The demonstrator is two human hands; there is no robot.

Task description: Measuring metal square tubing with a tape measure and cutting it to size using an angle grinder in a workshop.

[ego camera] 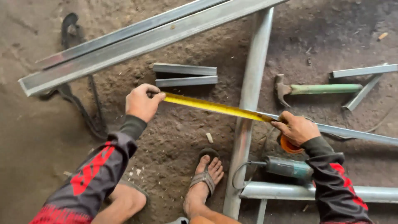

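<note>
My left hand (142, 101) pinches the free end of a yellow tape measure blade (211, 106), which runs rightward and slightly down. My right hand (295, 128) grips the orange tape measure case (289, 146) and presses the blade against a thin grey metal strip (356, 133) that stretches to the right edge. The blade crosses over a long galvanised pipe (251, 95) lying on the dirt floor. Both arms wear dark sleeves with red markings.
Long steel channels (137, 41) lie across the top. Two short channel offcuts (185, 74) sit above the tape. A green-handled hammer (319, 88), an angle grinder (286, 167) with cable, another pipe (282, 191), black hose (83, 108) and my sandalled foot (205, 182) surround.
</note>
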